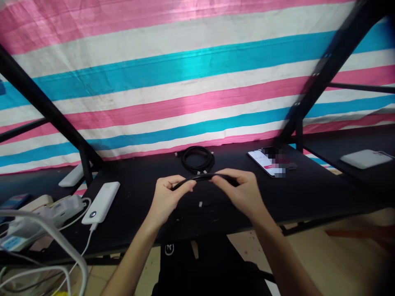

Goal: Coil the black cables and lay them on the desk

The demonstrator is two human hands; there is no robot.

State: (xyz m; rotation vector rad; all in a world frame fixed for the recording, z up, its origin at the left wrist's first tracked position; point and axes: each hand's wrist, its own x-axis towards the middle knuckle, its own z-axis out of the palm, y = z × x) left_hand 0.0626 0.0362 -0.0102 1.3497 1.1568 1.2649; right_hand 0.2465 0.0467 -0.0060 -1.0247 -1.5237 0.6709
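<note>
A black cable (pixel 203 177) is stretched in a shallow arc between my two hands, above the black table. My left hand (pixel 169 195) pinches its left side between thumb and fingers. On the right side, my right hand (pixel 239 191) grips the same cable, thumb pointing inward. Just beyond them lies a coiled black cable (pixel 182 158) with metal-tipped connectors. A small light connector (pixel 200 204) shows below the held cable, near the table's front; what it joins to is hard to make out against the dark surface.
A white power bank (pixel 103 201) with a white cord lies left on the black table (pixel 135 213), beside a power strip (pixel 46 218) with tangled wires. A phone (pixel 262 162) lies back right. Another white device (pixel 365 158) sits far right. Black metal posts slant up both sides.
</note>
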